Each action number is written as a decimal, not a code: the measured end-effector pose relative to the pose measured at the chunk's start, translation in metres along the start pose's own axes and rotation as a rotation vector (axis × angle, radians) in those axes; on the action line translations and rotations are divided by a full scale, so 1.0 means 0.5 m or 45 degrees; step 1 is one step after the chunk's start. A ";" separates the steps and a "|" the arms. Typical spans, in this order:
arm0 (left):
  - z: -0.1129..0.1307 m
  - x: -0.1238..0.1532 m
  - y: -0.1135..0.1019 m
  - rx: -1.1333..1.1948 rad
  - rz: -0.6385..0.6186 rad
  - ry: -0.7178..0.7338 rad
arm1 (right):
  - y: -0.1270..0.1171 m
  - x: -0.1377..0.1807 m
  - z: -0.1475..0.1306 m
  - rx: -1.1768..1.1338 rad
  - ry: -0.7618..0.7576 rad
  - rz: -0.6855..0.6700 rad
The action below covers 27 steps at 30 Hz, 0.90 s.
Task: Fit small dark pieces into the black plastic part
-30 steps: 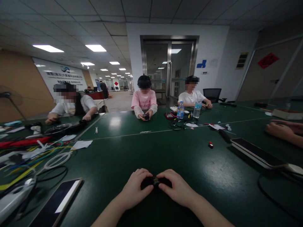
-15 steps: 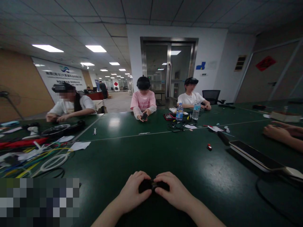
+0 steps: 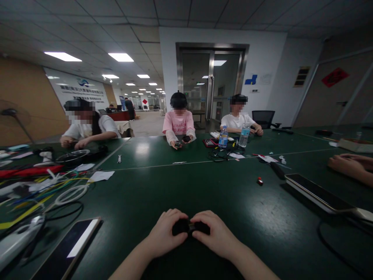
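Observation:
My left hand [image 3: 164,233] and my right hand [image 3: 214,233] meet low in the middle of the view, resting on the dark green table [image 3: 186,186]. Both are curled round a small black object [image 3: 189,226] held between them. Its two dark halves join at a small metal-looking part in the middle. My fingers cover most of it, so I cannot make out what it is.
A phone [image 3: 68,251] lies at the near left beside a tangle of coloured cables [image 3: 43,190]. A long flat device [image 3: 317,194] lies at the right, a small red item [image 3: 259,181] beyond it. Three people sit across the table; another person's hand [image 3: 344,163] rests at the right edge.
My hands have stayed closed on the black object in nearly the same spot. The view has shifted slightly. The person in pink has moved their hands apart.

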<state>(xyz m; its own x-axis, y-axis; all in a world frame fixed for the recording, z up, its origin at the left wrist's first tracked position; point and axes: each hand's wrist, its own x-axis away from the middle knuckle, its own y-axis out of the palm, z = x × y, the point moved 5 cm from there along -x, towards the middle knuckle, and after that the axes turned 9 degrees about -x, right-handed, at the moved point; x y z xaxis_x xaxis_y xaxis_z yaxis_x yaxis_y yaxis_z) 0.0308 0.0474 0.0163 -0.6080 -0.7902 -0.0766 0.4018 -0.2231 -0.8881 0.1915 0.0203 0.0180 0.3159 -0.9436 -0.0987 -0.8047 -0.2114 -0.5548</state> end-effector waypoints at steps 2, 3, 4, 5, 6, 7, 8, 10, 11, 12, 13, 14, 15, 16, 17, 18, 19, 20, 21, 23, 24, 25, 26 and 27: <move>0.000 0.000 0.000 -0.005 0.006 0.000 | 0.001 -0.001 0.001 0.003 0.001 -0.004; -0.001 0.000 0.001 -0.005 0.010 0.004 | 0.001 -0.001 0.001 0.001 -0.001 -0.002; -0.001 0.000 0.001 -0.004 0.016 0.010 | 0.002 -0.001 0.002 -0.003 -0.002 0.000; -0.001 0.000 0.001 -0.004 0.019 0.015 | 0.002 -0.001 0.002 -0.008 -0.002 0.004; -0.001 0.000 0.002 -0.005 0.023 0.018 | 0.002 -0.001 0.002 -0.011 -0.002 0.006; -0.001 0.000 0.002 -0.008 0.026 0.019 | 0.002 -0.001 0.002 -0.011 -0.002 0.007; -0.001 0.000 0.002 -0.013 0.029 0.019 | 0.002 -0.001 0.001 -0.008 -0.003 0.007; 0.000 0.000 0.001 -0.024 0.030 0.019 | 0.001 -0.001 0.000 -0.001 -0.006 0.010; 0.001 0.000 0.001 -0.027 0.029 0.019 | 0.000 -0.001 -0.002 0.001 -0.008 0.013; 0.002 0.000 0.001 -0.027 0.028 0.019 | 0.000 -0.001 -0.002 0.000 -0.008 0.013; 0.002 0.000 0.001 -0.024 0.026 0.017 | -0.001 -0.001 -0.003 -0.002 -0.005 0.013; 0.002 0.000 0.001 -0.020 0.024 0.015 | -0.001 -0.001 -0.003 -0.003 -0.001 0.009; 0.002 0.000 0.000 -0.015 0.023 0.013 | -0.001 -0.001 -0.002 -0.004 0.004 0.007; 0.002 0.000 0.000 -0.009 0.026 0.012 | -0.001 -0.001 -0.002 -0.005 0.008 0.004; 0.001 0.000 0.000 -0.003 0.029 0.012 | 0.000 -0.001 -0.001 -0.007 0.009 0.004; 0.001 0.000 0.000 0.001 0.032 0.013 | 0.000 -0.001 -0.001 -0.008 0.005 0.005; 0.001 0.000 0.000 0.004 0.034 0.015 | 0.000 -0.001 -0.001 -0.009 0.000 0.008; 0.001 0.000 0.000 0.006 0.035 0.016 | -0.001 -0.001 -0.001 -0.009 -0.006 0.011; 0.001 0.000 0.000 0.009 0.034 0.017 | -0.001 -0.001 0.000 -0.009 -0.008 0.012; 0.001 0.000 0.000 0.016 0.027 0.018 | -0.001 -0.002 0.002 -0.009 0.001 0.006; 0.001 0.000 -0.001 0.018 0.025 0.017 | -0.001 -0.002 0.003 -0.009 0.008 0.002; 0.001 0.001 -0.001 0.020 0.022 0.015 | -0.001 -0.001 0.004 -0.009 0.014 -0.001; 0.002 0.001 -0.002 0.024 0.023 0.016 | -0.001 0.000 0.005 -0.011 0.014 -0.001; 0.002 0.002 -0.003 0.027 0.025 0.017 | 0.000 0.001 0.005 -0.012 0.012 0.000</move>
<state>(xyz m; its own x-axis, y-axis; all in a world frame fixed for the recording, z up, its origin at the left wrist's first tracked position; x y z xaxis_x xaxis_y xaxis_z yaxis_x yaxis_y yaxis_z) 0.0304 0.0463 0.0181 -0.6089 -0.7869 -0.0998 0.4282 -0.2201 -0.8765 0.1929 0.0205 0.0161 0.3109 -0.9461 -0.0909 -0.8097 -0.2135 -0.5466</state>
